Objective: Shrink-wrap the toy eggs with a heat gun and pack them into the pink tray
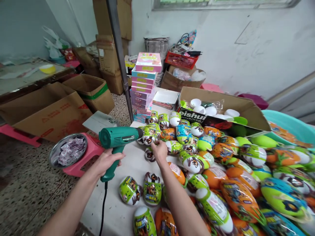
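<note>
**While the left hand [105, 162] curls its fingers round a green heat gun [120, 137], the right hand [160, 151] touches a patterned egg [149, 132]**

Whether those right fingertips pinch, I cannot tell. Both things sit just left of centre frame; more eggs [240, 196] crowd lower right.

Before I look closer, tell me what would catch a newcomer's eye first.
Probably the heap of bright, rounded packages across the right of the table. Next, the green heat gun in the left hand, its nozzle toward the heap. At the far end, a tall stack of pink and blue boxes.
</note>
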Demonstrator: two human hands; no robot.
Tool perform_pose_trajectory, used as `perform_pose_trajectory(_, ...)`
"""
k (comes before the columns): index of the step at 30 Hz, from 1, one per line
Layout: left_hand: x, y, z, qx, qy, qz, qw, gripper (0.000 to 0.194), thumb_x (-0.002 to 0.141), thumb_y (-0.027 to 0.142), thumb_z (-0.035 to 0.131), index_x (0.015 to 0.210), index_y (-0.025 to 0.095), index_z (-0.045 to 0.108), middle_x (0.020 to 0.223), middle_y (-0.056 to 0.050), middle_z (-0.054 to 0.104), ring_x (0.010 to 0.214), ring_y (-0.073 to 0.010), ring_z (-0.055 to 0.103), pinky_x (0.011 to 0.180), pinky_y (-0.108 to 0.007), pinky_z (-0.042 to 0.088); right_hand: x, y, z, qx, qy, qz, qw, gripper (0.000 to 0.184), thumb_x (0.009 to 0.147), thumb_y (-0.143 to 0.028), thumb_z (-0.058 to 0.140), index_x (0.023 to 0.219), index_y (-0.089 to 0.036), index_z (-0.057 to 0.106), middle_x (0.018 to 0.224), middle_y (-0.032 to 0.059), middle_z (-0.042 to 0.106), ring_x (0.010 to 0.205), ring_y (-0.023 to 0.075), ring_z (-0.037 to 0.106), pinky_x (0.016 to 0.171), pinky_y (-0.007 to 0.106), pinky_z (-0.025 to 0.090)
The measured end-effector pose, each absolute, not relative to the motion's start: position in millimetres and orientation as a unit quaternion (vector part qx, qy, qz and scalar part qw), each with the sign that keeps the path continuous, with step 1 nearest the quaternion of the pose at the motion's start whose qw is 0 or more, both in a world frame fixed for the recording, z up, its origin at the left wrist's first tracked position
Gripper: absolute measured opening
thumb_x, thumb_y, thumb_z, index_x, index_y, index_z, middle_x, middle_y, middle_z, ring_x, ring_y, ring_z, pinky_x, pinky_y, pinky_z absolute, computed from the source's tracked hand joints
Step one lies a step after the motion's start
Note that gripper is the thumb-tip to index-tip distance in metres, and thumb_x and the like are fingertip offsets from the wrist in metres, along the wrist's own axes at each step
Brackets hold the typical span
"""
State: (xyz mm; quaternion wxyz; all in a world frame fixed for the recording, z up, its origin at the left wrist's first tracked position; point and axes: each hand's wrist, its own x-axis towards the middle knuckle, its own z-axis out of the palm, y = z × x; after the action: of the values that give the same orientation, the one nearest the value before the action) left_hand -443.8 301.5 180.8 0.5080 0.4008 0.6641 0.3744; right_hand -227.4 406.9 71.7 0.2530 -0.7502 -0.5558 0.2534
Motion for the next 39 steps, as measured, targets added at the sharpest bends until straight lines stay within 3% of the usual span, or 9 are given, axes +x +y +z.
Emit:
perform_pose_trajectory(5, -446.9, 269.7, 197.6, 0.426, 0.672, 0.332, 0.507, 0.018, 0.070, 0.032, 0.065, 0.081, 0.019, 0.070, 0.076, -0.002, 0.071, 0.062, -0.0188, 0.061, 0.066, -0.032, 0.050, -189.4, 394.1, 73.6, -0.674, -0.586, 0.262, 0.366, 0.032, 0.075, -0.024, 0.056, 0.104, -0.015, 0.067, 0.089, 0.0083, 0.074, 0.081, 0.0228, 0.069, 0.078, 0.033, 0.052)
perform_pose_trajectory(9, -447.3, 235.2, 221.9, 0.481, 0.671, 0.268, 0.497, 0.014, 0.071, 0.030, 0.062, 0.076, 0.024, 0.073, 0.078, 0.000, 0.074, 0.076, -0.0225, 0.065, 0.080, -0.032, 0.049, -150.7, 366.0, 95.4, -0.602, -0.693, 0.128, 0.376, 0.032, 0.082, -0.023, 0.052, 0.109, -0.018, 0.067, 0.101, 0.0103, 0.073, 0.090, 0.0233, 0.069, 0.084, 0.036, 0.053)
perform_pose_trajectory(12, -449.0, 214.7, 234.6, 0.468, 0.660, 0.270, 0.522, 0.014, 0.070, 0.033, 0.063, 0.071, 0.023, 0.073, 0.074, -0.001, 0.072, 0.071, -0.0234, 0.064, 0.075, -0.033, 0.050, -127.5, 348.1, 115.6, -0.534, -0.746, 0.113, 0.381, 0.030, 0.086, -0.025, 0.051, 0.110, -0.019, 0.068, 0.109, 0.0114, 0.072, 0.099, 0.0237, 0.068, 0.091, 0.037, 0.053)
perform_pose_trajectory(16, -455.7, 192.9, 238.1, 0.472, 0.621, 0.276, 0.562, 0.017, 0.074, 0.036, 0.062, 0.071, 0.022, 0.073, 0.079, -0.004, 0.072, 0.073, -0.0229, 0.062, 0.072, -0.031, 0.049, -111.7, 331.2, 130.5, -0.511, -0.709, 0.283, 0.395, 0.028, 0.082, -0.030, 0.061, 0.107, -0.022, 0.072, 0.104, 0.0085, 0.074, 0.095, 0.0241, 0.069, 0.091, 0.040, 0.053)
perform_pose_trajectory(20, -458.0, 168.2, 238.4, 0.444, 0.593, 0.326, 0.587, 0.019, 0.075, 0.034, 0.061, 0.080, 0.020, 0.073, 0.088, -0.004, 0.071, 0.067, -0.0184, 0.058, 0.068, -0.030, 0.049, -117.0, 311.2, 126.2, -0.515, -0.518, 0.541, 0.417, 0.035, 0.068, -0.039, 0.075, 0.097, -0.018, 0.074, 0.092, 0.0078, 0.076, 0.085, 0.0244, 0.070, 0.080, 0.038, 0.056)
perform_pose_trajectory(23, -455.9, 149.9, 237.6, 0.431, 0.582, 0.332, 0.604, 0.019, 0.074, 0.035, 0.062, 0.073, 0.019, 0.071, 0.083, -0.005, 0.072, 0.064, -0.0184, 0.058, 0.065, -0.030, 0.049, -129.0, 295.0, 116.3, -0.502, -0.389, 0.642, 0.430, 0.039, 0.057, -0.037, 0.083, 0.090, -0.018, 0.074, 0.082, 0.0060, 0.076, 0.076, 0.0235, 0.070, 0.070, 0.035, 0.057)
perform_pose_trajectory(29, -453.1, 124.3, 232.5, 0.442, 0.626, 0.318, 0.559, 0.015, 0.075, 0.029, 0.062, 0.080, 0.020, 0.073, 0.085, -0.003, 0.074, 0.079, -0.0226, 0.064, 0.078, -0.032, 0.050, -141.5, 280.5, 105.7, -0.487, -0.334, 0.689, 0.421, 0.041, 0.046, -0.036, 0.088, 0.080, -0.018, 0.073, 0.078, 0.0056, 0.075, 0.070, 0.0215, 0.068, 0.060, 0.030, 0.054)
perform_pose_trajectory(33, -451.5, 112.4, 230.8, 0.428, 0.651, 0.238, 0.580, 0.023, 0.072, 0.033, 0.062, 0.089, 0.023, 0.075, 0.076, 0.000, 0.074, 0.073, -0.0231, 0.065, 0.071, -0.031, 0.052, -151.7, 278.7, 102.2, -0.519, -0.342, 0.669, 0.407, 0.040, 0.046, -0.033, 0.086, 0.080, -0.018, 0.073, 0.073, 0.0038, 0.074, 0.066, 0.0210, 0.068, 0.063, 0.032, 0.056)
perform_pose_trajectory(39, -469.5, 114.9, 218.6, 0.435, 0.732, 0.266, 0.451, 0.021, 0.075, 0.040, 0.060, 0.075, 0.024, 0.073, 0.075, -0.001, 0.073, 0.081, -0.0251, 0.066, 0.087, -0.033, 0.048, -182.1, 267.8, 81.7, -0.523, -0.395, 0.680, 0.329, 0.033, 0.049, -0.025, 0.079, 0.080, -0.015, 0.072, 0.072, 0.0041, 0.074, 0.061, 0.0195, 0.067, 0.063, 0.033, 0.056)
